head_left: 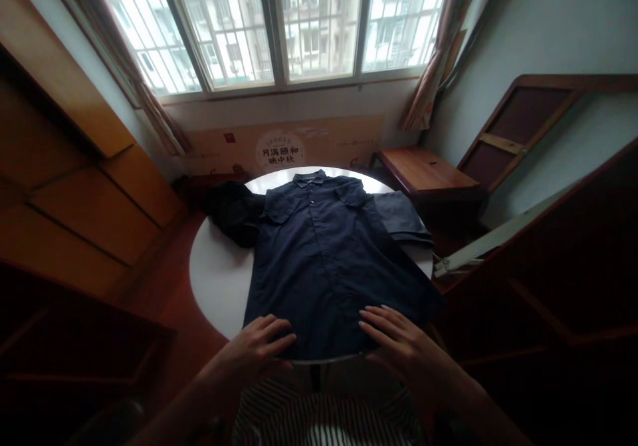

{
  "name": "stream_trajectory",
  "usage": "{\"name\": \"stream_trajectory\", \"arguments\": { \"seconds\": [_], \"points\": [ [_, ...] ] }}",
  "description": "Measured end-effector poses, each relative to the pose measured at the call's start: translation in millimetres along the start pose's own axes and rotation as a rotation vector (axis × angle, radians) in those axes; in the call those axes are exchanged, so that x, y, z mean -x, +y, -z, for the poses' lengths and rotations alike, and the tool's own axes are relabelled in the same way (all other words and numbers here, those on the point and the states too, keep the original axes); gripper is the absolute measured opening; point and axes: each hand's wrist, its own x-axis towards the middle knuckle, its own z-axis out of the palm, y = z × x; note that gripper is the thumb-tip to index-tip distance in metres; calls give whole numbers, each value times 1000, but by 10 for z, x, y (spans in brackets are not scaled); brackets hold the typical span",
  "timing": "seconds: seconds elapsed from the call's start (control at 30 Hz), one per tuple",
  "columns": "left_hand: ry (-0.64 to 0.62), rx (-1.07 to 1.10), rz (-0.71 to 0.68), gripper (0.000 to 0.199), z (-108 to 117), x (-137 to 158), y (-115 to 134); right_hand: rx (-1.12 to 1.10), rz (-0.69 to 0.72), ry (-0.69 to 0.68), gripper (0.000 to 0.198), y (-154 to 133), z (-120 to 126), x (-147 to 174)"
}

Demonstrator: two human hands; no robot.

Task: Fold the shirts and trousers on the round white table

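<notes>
Navy shirt (319, 260) lies front up on the white tabletop (219, 286), its hem nearest us, where our left hand (266, 336) and right hand (393, 333) rest unclenched, fingers laid along the cloth, probably to keep that edge flat; we see neither gripping it. Its lower right corner juts past the rim, seemingly because the cloth is too broad for the round top there. From hem to collar (310, 179) runs the long axis, leaning slightly left, the collar pointing at the window (319, 27). Black cloth (234, 213) and folded grey cloth (399, 213) flank the upper part, presumably set aside to give it room.
</notes>
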Motion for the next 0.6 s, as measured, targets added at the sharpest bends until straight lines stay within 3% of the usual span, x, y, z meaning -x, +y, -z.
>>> {"name": "stream_trajectory", "arguments": {
  "seconds": [0.17,0.33,0.5,0.6],
  "points": [
    [74,-66,-5,21,24,85,-29,-65,41,-71,43,-265,-82,-389],
    [39,-97,-11,18,60,-12,16,-146,30,-122,62,-601,-346,-855],
    [32,-59,14,15,84,-34,55,-82,71,-158,35,-737,-560,-1126],
    [47,-78,21,19,138,67,43,-104,102,-179,44,-744,-547,-1123]
  ]
}}
